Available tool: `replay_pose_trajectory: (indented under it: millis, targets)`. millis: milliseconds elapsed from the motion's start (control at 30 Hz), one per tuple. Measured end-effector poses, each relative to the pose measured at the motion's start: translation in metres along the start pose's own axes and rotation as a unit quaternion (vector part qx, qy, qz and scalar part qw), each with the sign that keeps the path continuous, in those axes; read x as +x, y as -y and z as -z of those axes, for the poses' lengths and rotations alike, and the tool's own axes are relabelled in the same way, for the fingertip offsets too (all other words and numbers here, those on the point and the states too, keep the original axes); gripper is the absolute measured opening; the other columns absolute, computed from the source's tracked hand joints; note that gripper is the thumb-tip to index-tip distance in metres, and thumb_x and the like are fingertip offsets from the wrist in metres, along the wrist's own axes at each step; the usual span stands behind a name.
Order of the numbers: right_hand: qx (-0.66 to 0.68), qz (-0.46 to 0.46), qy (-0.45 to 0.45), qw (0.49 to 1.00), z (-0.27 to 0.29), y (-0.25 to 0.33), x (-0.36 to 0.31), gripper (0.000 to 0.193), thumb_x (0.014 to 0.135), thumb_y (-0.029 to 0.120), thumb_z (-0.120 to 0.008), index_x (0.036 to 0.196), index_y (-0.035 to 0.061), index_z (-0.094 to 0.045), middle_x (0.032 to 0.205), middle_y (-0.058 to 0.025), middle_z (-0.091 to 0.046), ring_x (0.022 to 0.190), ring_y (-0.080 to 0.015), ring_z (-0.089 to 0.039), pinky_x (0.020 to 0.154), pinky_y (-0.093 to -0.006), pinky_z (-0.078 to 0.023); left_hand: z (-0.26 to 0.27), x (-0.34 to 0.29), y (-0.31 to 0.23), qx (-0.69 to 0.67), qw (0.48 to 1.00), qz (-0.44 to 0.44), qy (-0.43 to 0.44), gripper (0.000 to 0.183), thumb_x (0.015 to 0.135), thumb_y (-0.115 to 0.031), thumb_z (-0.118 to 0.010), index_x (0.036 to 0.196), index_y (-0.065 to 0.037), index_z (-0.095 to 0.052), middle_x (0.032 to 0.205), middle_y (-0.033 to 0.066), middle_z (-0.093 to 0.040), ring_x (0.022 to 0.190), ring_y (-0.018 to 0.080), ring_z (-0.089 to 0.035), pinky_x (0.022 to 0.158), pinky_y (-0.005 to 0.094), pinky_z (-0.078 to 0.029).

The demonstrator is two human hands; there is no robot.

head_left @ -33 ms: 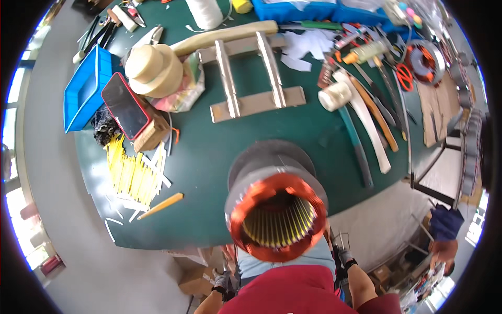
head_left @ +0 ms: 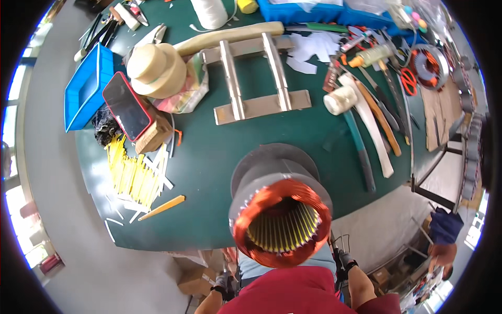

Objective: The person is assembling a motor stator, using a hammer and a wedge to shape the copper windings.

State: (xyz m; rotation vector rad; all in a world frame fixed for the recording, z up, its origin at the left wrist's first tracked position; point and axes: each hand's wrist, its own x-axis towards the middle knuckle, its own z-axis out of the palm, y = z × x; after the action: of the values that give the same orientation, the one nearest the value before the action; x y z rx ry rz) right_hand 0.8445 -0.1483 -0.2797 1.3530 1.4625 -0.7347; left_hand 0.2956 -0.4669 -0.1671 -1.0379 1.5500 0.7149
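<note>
My left hand (head_left: 225, 281), in a grey glove, is low beside my left hip, next to a dark seat part. On the other side my right hand (head_left: 345, 258), also gloved, is down by a dark bar at my right hip. Both hands are small and partly hidden, so their fingers do not show clearly. Between them, at the table's near edge, a motor stator (head_left: 282, 225) stands tilted toward me. It has a grey housing, a ring of orange-red copper windings and yellow strips lining its bore. Neither hand touches it.
On the green table (head_left: 209, 209) are a metal stand with two rollers (head_left: 232, 78), yellow strips (head_left: 130, 172), a phone (head_left: 127, 106) against a wooden block, and a blue tray (head_left: 83, 94). A mallet (head_left: 340, 100) and several tools lie right; another stator (head_left: 430, 65) is far right.
The view has shifted slightly, so the stator and table things appear a little farther right and lower. Both hands stay down at my sides, with only a slight shift of the left.
</note>
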Motion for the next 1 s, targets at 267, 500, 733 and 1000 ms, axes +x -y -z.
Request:
replay_pose_trajectory:
  millis: [267, 500, 733, 1000]
  targets:
    - [-0.041, 0.104, -0.177, 0.978, 0.093, 0.093, -0.011, 0.033, 0.093, 0.027, -0.036, 0.1, -0.0001, -0.053, 0.076, -0.0176, -0.064, 0.064, -0.0325, -0.063, 0.049, -0.0396, -0.05, 0.005, 0.043, -0.031, 0.163, 0.978, -0.123, -0.039, 0.016, 0.077, -0.024, -0.063, 0.074, -0.009, -0.059, 0.057, 0.0071, -0.059, 0.044, 0.0186, -0.055, 0.041, 0.0318, -0.04]
    - [0.4, -0.061, -0.135, 0.904, 0.138, 0.147, -0.042, 0.051, 0.094, 0.042, -0.036, 0.066, 0.0054, -0.057, 0.061, -0.0194, -0.061, 0.062, -0.0324, -0.064, 0.049, -0.0423, -0.049, -0.007, 0.03, -0.043, 0.167, 0.96, -0.206, -0.094, 0.018, 0.079, -0.019, -0.065, 0.075, -0.004, -0.056, 0.054, 0.0069, -0.054, 0.039, 0.0176, -0.049, 0.035, 0.0314, -0.041]
    - [0.582, 0.127, -0.309, 0.741, 0.236, 0.183, -0.133, 0.038, 0.096, 0.039, -0.039, 0.081, 0.0075, -0.054, 0.067, -0.0005, -0.052, 0.057, -0.0114, -0.045, 0.052, -0.0233, -0.04, 0.005, 0.033, -0.047, 0.205, 0.945, -0.244, -0.073, 0.024, 0.079, -0.021, -0.067, 0.08, 0.0, -0.056, 0.057, 0.0114, -0.056, 0.041, 0.0213, -0.054, 0.039, 0.0342, -0.045]
    - [0.554, 0.59, -0.405, 0.427, 0.397, 0.239, -0.216, 0.044, 0.093, 0.05, -0.036, 0.08, 0.0096, -0.049, 0.065, 0.004, -0.039, 0.054, -0.0045, -0.033, 0.047, -0.02, -0.029, -0.032, -0.029, -0.099, 0.59, 0.467, -0.63, -0.192, 0.042, 0.08, -0.036, -0.057, 0.112, -0.009, -0.053, 0.091, 0.0181, -0.061, 0.083, 0.0362, -0.06, 0.072, 0.0453, -0.047]
